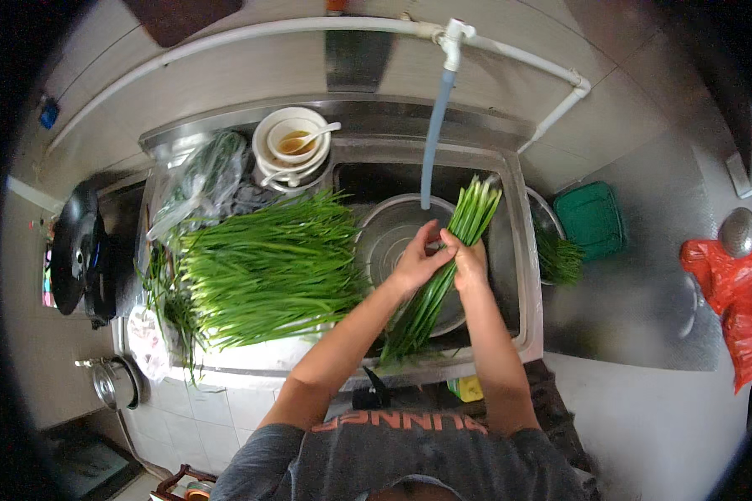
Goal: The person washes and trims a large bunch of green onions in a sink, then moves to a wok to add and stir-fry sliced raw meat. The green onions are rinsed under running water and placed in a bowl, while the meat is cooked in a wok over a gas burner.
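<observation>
A bunch of long green garlic chives [433, 288] slants over the sink, pale stem ends up and to the right. My right hand [470, 260] is wrapped around it near the pale stems. Against the bunch's left side is my left hand [418, 260], its fingers loosely curled and apart, thumb near the stems. Under both hands, a round metal basin [376, 230] sits in the sink [510, 317]. To the left, a large pile of garlic chives [267, 271] covers the counter.
A grey-blue hose [434, 142] hangs from a white tap [454, 42] over the basin. Stacked bowls [267, 129] with a spoon [319, 132] stand behind the pile, beside a clear plastic bag [196, 184]. At right are a green basket [591, 221] and red plastic bags [731, 292].
</observation>
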`<state>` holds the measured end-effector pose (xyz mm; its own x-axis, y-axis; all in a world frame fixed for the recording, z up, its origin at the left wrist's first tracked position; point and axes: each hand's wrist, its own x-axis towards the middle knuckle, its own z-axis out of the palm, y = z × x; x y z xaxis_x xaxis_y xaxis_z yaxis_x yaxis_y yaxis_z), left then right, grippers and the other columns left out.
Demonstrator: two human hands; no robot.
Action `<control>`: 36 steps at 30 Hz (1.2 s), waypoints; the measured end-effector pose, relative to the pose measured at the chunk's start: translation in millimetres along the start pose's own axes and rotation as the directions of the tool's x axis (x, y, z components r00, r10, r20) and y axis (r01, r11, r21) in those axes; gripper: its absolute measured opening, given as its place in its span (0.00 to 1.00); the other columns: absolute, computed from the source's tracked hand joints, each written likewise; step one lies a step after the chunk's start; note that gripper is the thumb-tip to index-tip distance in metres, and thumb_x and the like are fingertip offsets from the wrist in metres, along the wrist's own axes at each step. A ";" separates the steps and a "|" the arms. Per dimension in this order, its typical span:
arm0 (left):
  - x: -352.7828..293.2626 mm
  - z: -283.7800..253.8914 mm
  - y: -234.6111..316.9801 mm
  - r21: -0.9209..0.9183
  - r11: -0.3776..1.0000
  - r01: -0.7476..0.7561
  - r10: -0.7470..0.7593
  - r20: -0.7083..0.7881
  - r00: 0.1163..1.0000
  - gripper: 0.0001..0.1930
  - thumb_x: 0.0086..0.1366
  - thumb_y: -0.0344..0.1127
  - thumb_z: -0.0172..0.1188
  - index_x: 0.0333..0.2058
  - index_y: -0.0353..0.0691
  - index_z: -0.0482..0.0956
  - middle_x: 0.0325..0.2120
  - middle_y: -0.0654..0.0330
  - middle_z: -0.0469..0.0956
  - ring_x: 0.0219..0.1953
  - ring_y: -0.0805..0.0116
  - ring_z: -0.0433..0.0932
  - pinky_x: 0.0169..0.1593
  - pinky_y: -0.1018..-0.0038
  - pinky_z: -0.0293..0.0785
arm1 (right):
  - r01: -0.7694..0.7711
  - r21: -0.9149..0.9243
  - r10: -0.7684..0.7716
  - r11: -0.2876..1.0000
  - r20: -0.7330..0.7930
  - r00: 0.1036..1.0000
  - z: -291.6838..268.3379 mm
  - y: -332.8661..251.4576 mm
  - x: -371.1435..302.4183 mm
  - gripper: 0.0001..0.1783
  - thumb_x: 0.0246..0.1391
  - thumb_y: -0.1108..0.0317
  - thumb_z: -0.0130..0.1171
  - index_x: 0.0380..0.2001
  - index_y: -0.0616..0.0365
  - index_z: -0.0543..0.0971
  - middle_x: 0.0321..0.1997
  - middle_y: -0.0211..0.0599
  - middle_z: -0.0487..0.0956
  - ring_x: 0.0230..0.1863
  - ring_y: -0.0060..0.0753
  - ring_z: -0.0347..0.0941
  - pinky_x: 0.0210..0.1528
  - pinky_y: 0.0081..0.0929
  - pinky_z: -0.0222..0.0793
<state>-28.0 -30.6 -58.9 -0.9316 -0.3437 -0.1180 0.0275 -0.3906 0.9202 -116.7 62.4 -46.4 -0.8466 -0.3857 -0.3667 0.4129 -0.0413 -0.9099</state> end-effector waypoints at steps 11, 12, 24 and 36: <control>75.1 -105.8 -202.6 0.643 0.582 0.498 -0.089 -0.558 0.825 0.34 0.59 0.42 0.63 0.59 0.34 0.60 0.54 0.49 0.68 0.51 0.53 0.72 0.52 0.62 0.70 | -0.680 -0.152 0.621 0.717 -0.304 0.723 -178.8 175.9 137.2 0.34 0.51 0.48 0.63 0.60 0.44 0.68 0.68 0.39 0.57 0.68 0.48 0.51 0.64 0.52 0.50; 88.8 -105.9 -199.6 0.501 0.721 0.480 -0.119 -0.593 0.797 0.35 0.58 0.43 0.64 0.60 0.34 0.61 0.53 0.49 0.69 0.52 0.54 0.72 0.52 0.62 0.70 | -0.646 0.034 0.632 0.762 -0.257 0.731 -181.3 181.4 142.7 0.34 0.49 0.46 0.63 0.58 0.45 0.70 0.68 0.39 0.58 0.66 0.47 0.54 0.62 0.52 0.52; 135.0 -81.1 -236.6 0.456 0.692 0.560 -0.355 -0.459 0.814 0.26 0.64 0.42 0.55 0.56 0.31 0.65 0.44 0.47 0.76 0.49 0.51 0.73 0.48 0.58 0.70 | -0.716 0.167 0.733 0.678 -0.076 0.676 -148.6 233.1 139.5 0.51 0.47 0.44 0.64 0.66 0.52 0.52 0.70 0.43 0.50 0.68 0.49 0.46 0.62 0.55 0.45; 126.3 -105.7 -252.6 0.306 0.499 0.811 -0.667 -0.461 0.585 0.44 0.56 0.49 0.66 0.64 0.34 0.54 0.61 0.45 0.60 0.59 0.51 0.64 0.57 0.60 0.65 | -0.722 0.018 0.719 0.692 0.074 0.691 -146.0 212.1 136.4 0.54 0.47 0.46 0.65 0.69 0.46 0.45 0.73 0.42 0.42 0.73 0.48 0.34 0.66 0.58 0.33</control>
<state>-114.3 -65.6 -345.6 -0.3959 -0.3341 -0.8553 -0.8524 -0.2127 0.4777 -193.6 135.6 -317.7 -0.2630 -0.3643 -0.8934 0.9030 0.2332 -0.3609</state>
